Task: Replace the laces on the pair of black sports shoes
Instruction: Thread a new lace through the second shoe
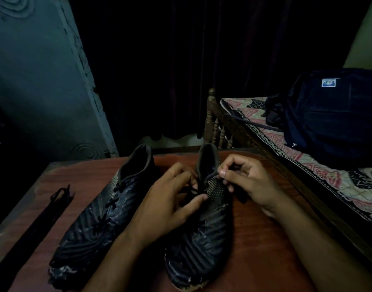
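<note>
left hand (170,199), right hand (246,182) pinch lace (193,189) | atop right shoe (204,228)

I see two shoes (138,207) side by side on the tabletop (254,239). Spare laces (33,228) lie left of them. A bag (332,114) sits on the bed (349,186) to the right.

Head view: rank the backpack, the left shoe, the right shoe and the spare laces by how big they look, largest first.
1. Backpack, though it sits farther off on the bed.
2. Left shoe and right shoe: alike; the hands cover part of the right one, so no ranking.
3. Spare laces, a thin dark strip.
</note>
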A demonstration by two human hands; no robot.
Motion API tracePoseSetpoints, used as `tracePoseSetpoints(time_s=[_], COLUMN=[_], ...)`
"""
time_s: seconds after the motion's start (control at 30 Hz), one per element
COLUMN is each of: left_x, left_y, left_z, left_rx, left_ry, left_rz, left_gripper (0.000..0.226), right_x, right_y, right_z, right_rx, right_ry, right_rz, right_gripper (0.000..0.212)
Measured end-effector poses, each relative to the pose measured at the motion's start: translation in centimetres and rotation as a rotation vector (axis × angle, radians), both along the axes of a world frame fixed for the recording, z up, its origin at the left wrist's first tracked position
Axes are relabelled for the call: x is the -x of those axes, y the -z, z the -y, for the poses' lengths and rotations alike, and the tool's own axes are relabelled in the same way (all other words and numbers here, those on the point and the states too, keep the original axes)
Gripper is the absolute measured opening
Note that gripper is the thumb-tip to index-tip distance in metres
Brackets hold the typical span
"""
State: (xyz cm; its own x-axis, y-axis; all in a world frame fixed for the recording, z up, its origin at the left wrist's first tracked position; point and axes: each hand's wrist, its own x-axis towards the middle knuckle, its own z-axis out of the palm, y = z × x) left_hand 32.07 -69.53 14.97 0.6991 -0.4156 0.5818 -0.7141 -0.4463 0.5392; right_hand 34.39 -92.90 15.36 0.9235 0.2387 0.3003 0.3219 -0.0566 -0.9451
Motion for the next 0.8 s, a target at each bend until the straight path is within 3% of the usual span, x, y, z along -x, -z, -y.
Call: tracePoseSetpoints(time_s=[0.27, 0.67, 0.8], left_x=[-0.2, 0.2, 0.3], left_y=[0.0, 0.2, 0.4], left_z=[0.1, 0.5, 0.8], left_rx=[-0.001, 0.120, 0.137], left_ry=[-0.041, -0.103, -0.102], left_rz=[0.097, 0.008, -0.031], left_gripper=[0.010, 0.018, 0.027], right_x=[0.0, 0.5, 0.6], right_y=[0.2, -0.2, -0.5], right_z=[-0.7, -1.4, -1.7], right_rx=[-0.067, -0.123, -0.229], right_ry=[0.052, 0.069, 0.100], right_rz=[0.043, 0.006, -0.046], right_gripper=[0.018, 0.022, 0.018])
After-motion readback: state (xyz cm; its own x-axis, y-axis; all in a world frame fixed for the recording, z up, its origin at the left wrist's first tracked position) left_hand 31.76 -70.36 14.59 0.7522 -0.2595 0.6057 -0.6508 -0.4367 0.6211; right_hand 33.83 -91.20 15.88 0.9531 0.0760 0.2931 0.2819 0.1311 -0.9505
